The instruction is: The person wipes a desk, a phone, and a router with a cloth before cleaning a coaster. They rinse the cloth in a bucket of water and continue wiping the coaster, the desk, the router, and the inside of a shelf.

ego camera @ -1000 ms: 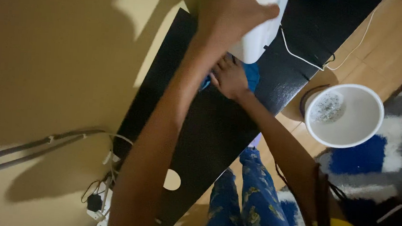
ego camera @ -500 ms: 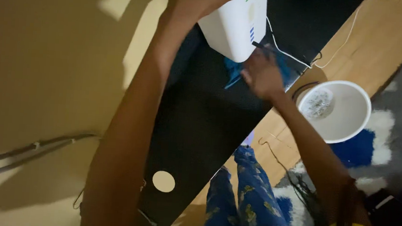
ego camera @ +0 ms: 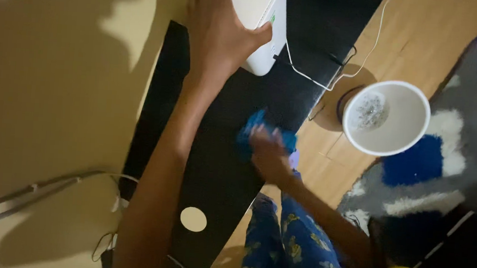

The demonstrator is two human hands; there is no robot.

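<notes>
1. The left hand [ego camera: 220, 35] lies flat with fingers spread on a white box-shaped device [ego camera: 258, 18] at about 12 o'clock in the view; the thumb hooks over the device's near edge, so the hand presses on it rather than closing around it.
2. The device sits on a black desk [ego camera: 219, 172] that runs diagonally from 12 o'clock down to 7 o'clock, beside a tan wall [ego camera: 57, 82] on the 9 o'clock side.
3. The right hand [ego camera: 268, 153], blurred, is pressed on a blue cloth [ego camera: 252, 132] near the middle of the desk, by the desk's 3 o'clock edge; whether its fingers are closed around the cloth cannot be told.
4. The two hands are well apart, the left at 12 o'clock of the right.
5. A white cable [ego camera: 320, 81] leads from the device across the desk edge toward 2 o'clock.
6. A white bucket [ego camera: 407, 115] with some foamy water stands on the wooden floor [ego camera: 424, 35] at 3 o'clock of the cloth, next to a grey, white and blue rug [ego camera: 449, 160].
7. A pale round disc [ego camera: 193, 219] shows on the desk toward 6 o'clock.
8. Blue patterned trousers [ego camera: 292, 244] show below the desk edge at 5 o'clock.
</notes>
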